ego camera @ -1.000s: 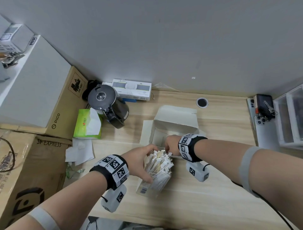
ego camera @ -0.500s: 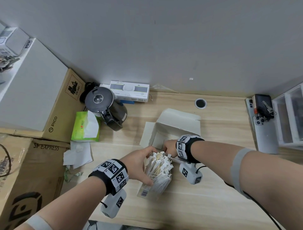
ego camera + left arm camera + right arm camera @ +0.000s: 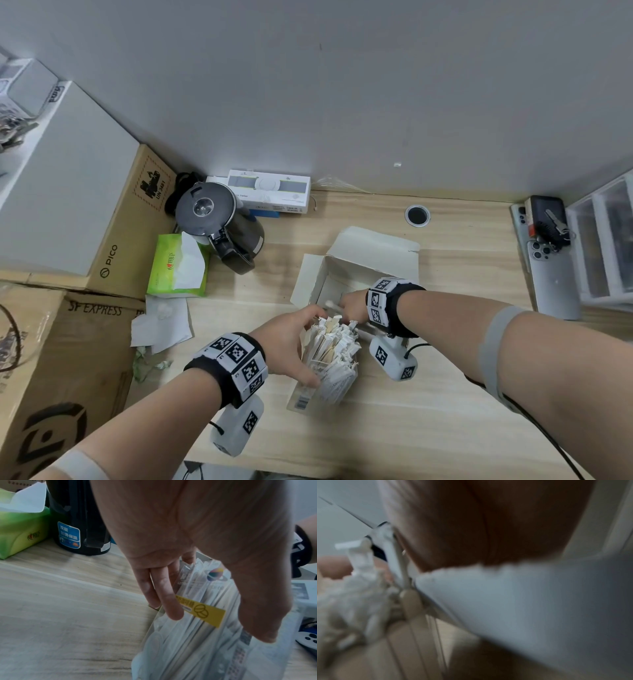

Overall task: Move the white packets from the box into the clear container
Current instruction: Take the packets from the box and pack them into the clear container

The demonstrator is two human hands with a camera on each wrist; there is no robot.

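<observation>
Head view: left hand [image 3: 291, 342] grips the clear container [image 3: 322, 387], thumb on the near wall, fingers wrapped over the far side; container stands on the table [image 3: 428, 428], tilted, crammed with white packets [image 3: 337, 346] standing on end, their tops sticking out above the rim. Right hand [image 3: 352, 303] reaches into the open white box [image 3: 363, 270], which sits just behind the container with its lid flap folded back toward the wall. A packet end [image 3: 330, 304] shows at the fingertips of that hand inside the box, but whether the fingers pinch it cannot be told. Left wrist view: fingers [image 3: 164, 592] lie along the container wall [image 3: 197, 635], thumb [image 3: 260, 608] on the opposite face; a yellow label strip [image 3: 204, 612] and long wrapped packets [image 3: 188, 649] are visible through the clear plastic. Right wrist view: heavily blurred; palm [image 3: 479, 527] fills the top, a white box wall [image 3: 530, 601] below it, and ragged packet tops [image 3: 356, 599] at left; finger posture not resolvable. Surroundings, head view: black kettle [image 3: 219, 222] and green tissue pack [image 3: 178, 265] to the left of the box, crumpled tissues [image 3: 161, 322] nearer, cardboard cartons [image 3: 130, 222] at far left, a phone [image 3: 551, 274] at right beside clear drawers [image 3: 606, 240].
</observation>
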